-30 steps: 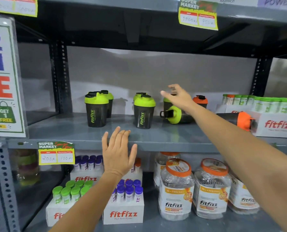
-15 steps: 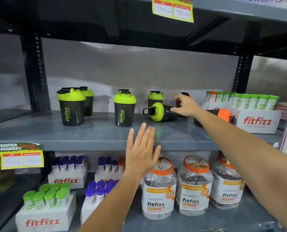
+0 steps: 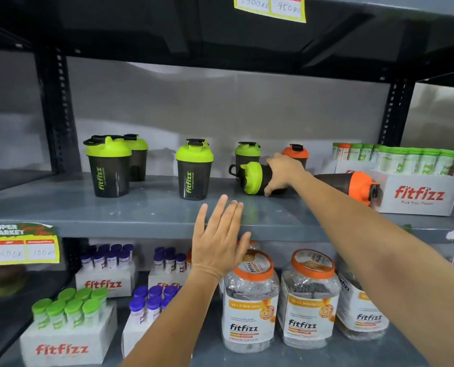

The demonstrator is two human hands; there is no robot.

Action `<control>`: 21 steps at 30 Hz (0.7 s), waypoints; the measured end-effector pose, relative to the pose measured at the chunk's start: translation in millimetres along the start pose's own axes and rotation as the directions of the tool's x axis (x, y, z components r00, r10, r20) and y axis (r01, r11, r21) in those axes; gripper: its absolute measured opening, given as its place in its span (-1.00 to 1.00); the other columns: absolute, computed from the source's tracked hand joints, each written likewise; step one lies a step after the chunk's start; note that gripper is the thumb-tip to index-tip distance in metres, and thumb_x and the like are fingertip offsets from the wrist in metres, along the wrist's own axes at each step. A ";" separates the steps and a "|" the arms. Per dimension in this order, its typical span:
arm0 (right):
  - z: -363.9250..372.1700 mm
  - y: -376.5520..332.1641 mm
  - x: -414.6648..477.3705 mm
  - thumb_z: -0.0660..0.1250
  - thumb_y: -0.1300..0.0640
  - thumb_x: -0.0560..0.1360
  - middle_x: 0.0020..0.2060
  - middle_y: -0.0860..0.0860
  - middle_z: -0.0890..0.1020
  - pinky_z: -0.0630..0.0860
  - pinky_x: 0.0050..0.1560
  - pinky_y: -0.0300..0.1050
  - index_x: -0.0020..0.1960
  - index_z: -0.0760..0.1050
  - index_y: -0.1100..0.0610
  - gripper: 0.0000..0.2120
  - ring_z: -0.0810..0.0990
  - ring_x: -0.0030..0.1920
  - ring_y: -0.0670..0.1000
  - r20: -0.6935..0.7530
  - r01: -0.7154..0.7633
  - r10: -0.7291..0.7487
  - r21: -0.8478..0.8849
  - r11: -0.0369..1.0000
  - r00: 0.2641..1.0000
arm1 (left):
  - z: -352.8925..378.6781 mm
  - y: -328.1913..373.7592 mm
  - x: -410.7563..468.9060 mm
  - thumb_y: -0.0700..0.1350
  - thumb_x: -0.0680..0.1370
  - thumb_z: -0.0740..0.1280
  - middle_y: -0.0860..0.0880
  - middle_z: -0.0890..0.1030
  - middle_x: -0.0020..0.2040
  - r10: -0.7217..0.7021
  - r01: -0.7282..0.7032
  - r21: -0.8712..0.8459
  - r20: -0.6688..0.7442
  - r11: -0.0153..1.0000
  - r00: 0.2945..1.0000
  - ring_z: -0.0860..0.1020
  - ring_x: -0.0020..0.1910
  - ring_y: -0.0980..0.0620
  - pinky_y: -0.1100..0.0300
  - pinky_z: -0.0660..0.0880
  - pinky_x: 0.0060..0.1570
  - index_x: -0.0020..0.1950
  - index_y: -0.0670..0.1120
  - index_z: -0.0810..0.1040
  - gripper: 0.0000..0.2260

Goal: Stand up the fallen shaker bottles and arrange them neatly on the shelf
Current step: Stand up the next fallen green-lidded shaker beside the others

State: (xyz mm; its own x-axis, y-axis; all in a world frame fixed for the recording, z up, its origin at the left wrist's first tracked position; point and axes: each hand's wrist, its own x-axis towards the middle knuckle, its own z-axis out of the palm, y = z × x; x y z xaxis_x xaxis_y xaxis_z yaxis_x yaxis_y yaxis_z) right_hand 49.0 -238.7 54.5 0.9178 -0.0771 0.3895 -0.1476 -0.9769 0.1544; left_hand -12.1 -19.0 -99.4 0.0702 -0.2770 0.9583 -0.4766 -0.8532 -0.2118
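Note:
A green-lidded black shaker (image 3: 252, 178) lies on its side on the grey shelf (image 3: 146, 210), lid pointing left. My right hand (image 3: 283, 173) wraps over its dark body. Further right an orange-lidded shaker (image 3: 353, 185) also lies on its side, partly behind my forearm. Upright green-lidded shakers stand at the left (image 3: 108, 166), behind it (image 3: 138, 157), in the middle (image 3: 194, 169) and at the back (image 3: 247, 153). An upright orange-lidded shaker (image 3: 296, 153) stands behind my right hand. My left hand (image 3: 219, 238) hovers with spread fingers at the shelf's front edge, holding nothing.
A white fitfizz box (image 3: 416, 193) of green-capped tubes sits at the shelf's right end. Below stand clear jars with orange lids (image 3: 251, 300), and boxes of purple-capped (image 3: 106, 271) and green-capped tubes (image 3: 61, 329). Black uprights (image 3: 57, 112) frame the bay; a yellow price tag (image 3: 24, 247) hangs at front left.
My right hand dropped from above the bottles onto the fallen green-lidded shaker and closed around its body. My left hand rose toward the shelf edge. The view shifted right.

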 end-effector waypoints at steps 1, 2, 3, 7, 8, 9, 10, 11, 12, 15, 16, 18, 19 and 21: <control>-1.0 -1.3 -0.6 0.55 -0.23 0.05 0.09 0.13 0.52 0.47 -0.11 -0.03 0.18 0.47 0.15 -0.18 0.53 0.10 0.18 -0.024 -0.008 0.009 0.049 0.999 1.000 | 0.1 0.2 -0.3 0.09 0.57 0.14 -0.09 0.57 0.29 0.000 0.000 0.002 -0.003 1.000 1.000 0.40 0.41 -0.09 -0.12 0.18 0.42 0.33 -0.15 0.53 -0.54; -0.8 -4.0 -2.2 0.53 -0.27 0.04 0.04 0.11 0.56 0.47 -0.16 -0.07 0.13 0.51 0.14 -0.21 0.56 0.05 0.16 -0.064 -0.026 0.035 0.132 0.991 0.997 | 0.0 0.3 -0.3 0.09 0.57 0.15 -0.09 0.57 0.29 -0.001 0.001 0.002 -0.009 1.000 1.000 0.40 0.40 -0.09 -0.12 0.18 0.42 0.32 -0.15 0.53 -0.54; -0.3 -8.0 -3.5 0.51 -0.31 0.03 -0.03 0.09 0.60 0.47 -0.19 -0.09 0.06 0.54 0.12 -0.26 0.60 0.00 0.14 -0.106 -0.056 0.085 0.252 0.966 0.991 | -0.3 0.3 -0.1 0.09 0.56 0.16 -0.10 0.57 0.28 -0.005 0.005 0.000 -0.016 1.000 1.000 0.40 0.40 -0.09 -0.12 0.19 0.42 0.32 -0.15 0.53 -0.54; 4.1 -24.7 -7.6 0.53 -0.34 0.03 -0.20 0.03 0.60 0.59 -0.46 -0.13 -0.07 0.51 0.13 -0.31 0.64 -0.25 0.03 0.033 -0.266 0.371 0.755 0.599 0.928 | -2.4 1.0 0.8 0.08 0.55 0.17 -0.10 0.59 0.26 -0.008 0.008 -0.010 -0.026 1.000 1.000 0.43 0.38 -0.11 -0.12 0.23 0.40 0.29 -0.16 0.55 -0.55; 6.9 -26.5 -7.5 0.54 -0.32 0.03 -0.17 0.04 0.59 0.58 -0.49 -0.15 -0.04 0.49 0.15 -0.29 0.63 -0.26 0.02 0.071 -0.295 0.392 0.781 0.550 0.917 | -2.6 0.9 1.0 0.08 0.55 0.17 -0.10 0.59 0.25 -0.010 0.010 -0.011 -0.026 1.000 1.000 0.43 0.38 -0.11 -0.12 0.23 0.40 0.29 -0.16 0.56 -0.55; 9.9 -27.1 -7.4 0.55 -0.31 0.04 -0.12 0.06 0.60 0.58 -0.50 -0.15 0.01 0.49 0.17 -0.26 0.63 -0.23 0.03 0.091 -0.312 0.400 0.788 0.530 0.912 | -2.7 0.8 1.3 0.08 0.55 0.18 -0.10 0.59 0.25 -0.010 0.010 -0.012 -0.023 1.000 1.000 0.43 0.37 -0.11 -0.12 0.23 0.39 0.29 -0.16 0.56 -0.56; 13.4 -26.2 -8.0 0.56 -0.30 0.05 -0.06 0.08 0.60 0.60 -0.48 -0.13 0.06 0.49 0.20 -0.22 0.64 -0.20 0.05 0.104 -0.325 0.408 0.790 0.520 0.907 | -2.9 0.7 1.1 0.08 0.55 0.18 -0.11 0.59 0.25 -0.008 0.008 -0.012 -0.018 1.000 1.000 0.43 0.37 -0.11 -0.12 0.23 0.40 0.29 -0.16 0.56 -0.56; 16.1 -24.1 -8.1 0.56 -0.30 0.07 -0.03 0.10 0.60 0.62 -0.44 -0.10 0.11 0.47 0.22 -0.18 0.64 -0.18 0.06 0.124 -0.338 0.410 0.793 0.506 0.904 | -2.5 0.5 1.4 0.08 0.55 0.18 -0.11 0.59 0.25 -0.006 0.006 -0.010 -0.014 1.000 1.000 0.43 0.37 -0.11 -0.12 0.23 0.40 0.29 -0.16 0.56 -0.56; 17.5 -22.3 -9.0 0.55 -0.31 0.08 -0.02 0.10 0.59 0.65 -0.39 -0.06 0.12 0.46 0.22 -0.17 0.64 -0.16 0.07 0.149 -0.350 0.399 0.794 0.498 0.905 | -2.0 0.3 1.4 0.08 0.55 0.18 -0.11 0.59 0.25 -0.006 0.006 -0.007 -0.013 1.000 1.000 0.44 0.37 -0.11 -0.12 0.22 0.40 0.29 -0.16 0.55 -0.55; 11.1 -19.7 -15.0 0.42 -0.51 0.01 0.13 0.10 0.51 0.66 -0.13 0.06 0.19 0.42 0.17 0.00 0.57 0.07 0.12 0.120 -0.336 0.375 0.736 0.588 0.919 | -1.2 1.0 0.8 0.09 0.55 0.18 -0.11 0.59 0.25 -0.012 0.012 -0.004 -0.010 1.000 1.000 0.43 0.37 -0.11 -0.11 0.21 0.41 0.30 -0.16 0.55 -0.55; 8.1 -19.6 -15.3 0.34 -0.58 -0.01 0.23 0.12 0.46 0.61 0.01 0.10 0.27 0.37 0.17 0.10 0.52 0.18 0.16 0.032 -0.303 0.403 0.713 0.632 0.915 | -1.0 1.0 0.7 0.09 0.55 0.18 -0.11 0.59 0.25 -0.014 0.014 -0.004 -0.008 1.000 1.000 0.43 0.37 -0.11 -0.11 0.21 0.41 0.30 -0.15 0.55 -0.55; 0.1 -20.7 -13.4 0.22 -0.63 0.04 0.29 0.15 0.43 0.50 0.09 0.10 0.33 0.29 0.16 0.14 0.46 0.26 0.21 -0.195 -0.214 0.462 0.690 0.692 0.865 | -1.0 0.9 0.6 0.09 0.55 0.17 -0.10 0.59 0.25 -0.017 0.017 -0.004 -0.007 1.000 1.000 0.43 0.38 -0.10 -0.11 0.21 0.41 0.29 -0.15 0.55 -0.55; -4.5 -22.0 -11.3 0.20 -0.62 0.09 0.27 0.15 0.45 0.48 0.04 0.09 0.32 0.28 0.14 0.08 0.47 0.24 0.22 -0.295 -0.163 0.464 0.673 0.722 0.836 | -0.7 0.9 0.8 0.09 0.55 0.17 -0.10 0.59 0.25 -0.017 0.017 -0.001 -0.008 1.000 1.000 0.43 0.38 -0.10 -0.11 0.21 0.41 0.29 -0.15 0.55 -0.55; -11.7 -27.2 -7.5 0.20 -0.58 0.18 0.23 0.16 0.46 0.45 -0.03 0.06 0.32 0.26 0.10 -0.03 0.48 0.19 0.26 -0.398 -0.103 0.403 0.594 0.798 0.824 | -0.8 1.3 0.6 0.09 0.55 0.18 -0.09 0.60 0.25 -0.017 0.017 0.005 -0.007 1.000 1.000 0.43 0.38 -0.10 -0.11 0.21 0.41 0.29 -0.15 0.55 -0.55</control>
State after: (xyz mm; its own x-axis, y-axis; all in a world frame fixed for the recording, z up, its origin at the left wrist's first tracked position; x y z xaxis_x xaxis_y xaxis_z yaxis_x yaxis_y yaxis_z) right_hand 41.8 -209.2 57.9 0.5499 -0.3778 0.7449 0.0072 -0.8897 -0.4565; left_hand -13.4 -19.9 -98.9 0.0725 -0.2592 0.9631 -0.4705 -0.8603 -0.1962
